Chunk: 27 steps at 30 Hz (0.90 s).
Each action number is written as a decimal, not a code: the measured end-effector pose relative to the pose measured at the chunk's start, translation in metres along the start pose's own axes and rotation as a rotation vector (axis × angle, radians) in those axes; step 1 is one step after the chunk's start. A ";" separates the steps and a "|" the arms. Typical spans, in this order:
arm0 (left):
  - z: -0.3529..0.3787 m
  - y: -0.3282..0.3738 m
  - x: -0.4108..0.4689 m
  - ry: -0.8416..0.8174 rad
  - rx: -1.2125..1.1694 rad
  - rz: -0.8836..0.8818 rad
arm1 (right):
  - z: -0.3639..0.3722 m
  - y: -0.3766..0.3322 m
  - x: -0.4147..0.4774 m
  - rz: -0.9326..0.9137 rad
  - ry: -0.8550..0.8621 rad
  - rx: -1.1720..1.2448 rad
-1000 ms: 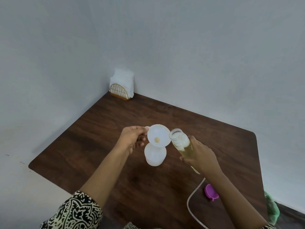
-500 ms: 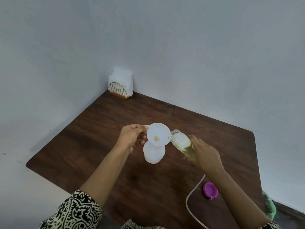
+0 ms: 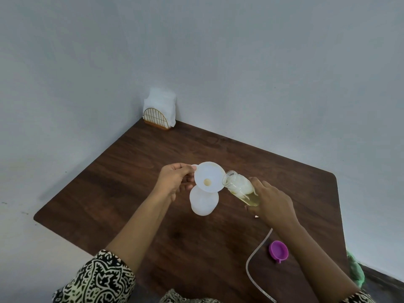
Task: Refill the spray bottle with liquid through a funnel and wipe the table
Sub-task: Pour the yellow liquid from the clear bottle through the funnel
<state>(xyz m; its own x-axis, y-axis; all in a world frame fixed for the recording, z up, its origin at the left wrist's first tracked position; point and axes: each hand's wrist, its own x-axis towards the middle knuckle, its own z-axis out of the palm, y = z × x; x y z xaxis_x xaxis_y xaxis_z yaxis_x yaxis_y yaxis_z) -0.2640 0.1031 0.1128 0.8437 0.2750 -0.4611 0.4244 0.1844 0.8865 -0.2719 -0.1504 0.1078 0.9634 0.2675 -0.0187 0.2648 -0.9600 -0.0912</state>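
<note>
A white translucent spray bottle (image 3: 203, 202) stands mid-table without its spray head. A white funnel (image 3: 209, 176) sits in its neck, with a spot of yellowish liquid at the funnel's hole. My left hand (image 3: 175, 180) pinches the funnel's tab at the left rim. My right hand (image 3: 273, 204) grips a clear bottle (image 3: 239, 189) of pale yellow liquid, tilted with its open mouth over the funnel's right rim.
The dark wooden table (image 3: 135, 182) fills a corner between white walls. A napkin holder (image 3: 159, 112) stands at the far corner. A purple cap (image 3: 278, 251) and a thin clear tube (image 3: 253, 256) lie near right. Something green (image 3: 356, 272) sits off the table's right edge.
The clear bottle has tipped further over, bringing its mouth lower onto the funnel's right rim. My left hand stays on the funnel.
</note>
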 end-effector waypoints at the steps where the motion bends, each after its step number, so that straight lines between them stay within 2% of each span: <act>1: 0.000 0.000 0.000 0.000 0.001 0.000 | -0.001 0.000 0.000 -0.001 -0.001 -0.003; 27: -0.001 0.002 -0.005 -0.006 0.009 0.007 | -0.012 0.001 0.008 -0.037 -0.010 -0.105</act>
<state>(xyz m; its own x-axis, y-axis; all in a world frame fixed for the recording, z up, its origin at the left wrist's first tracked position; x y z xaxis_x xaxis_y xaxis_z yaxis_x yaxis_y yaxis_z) -0.2675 0.1028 0.1167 0.8485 0.2703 -0.4549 0.4218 0.1737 0.8899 -0.2637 -0.1507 0.1199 0.9525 0.3033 -0.0270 0.3037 -0.9527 0.0132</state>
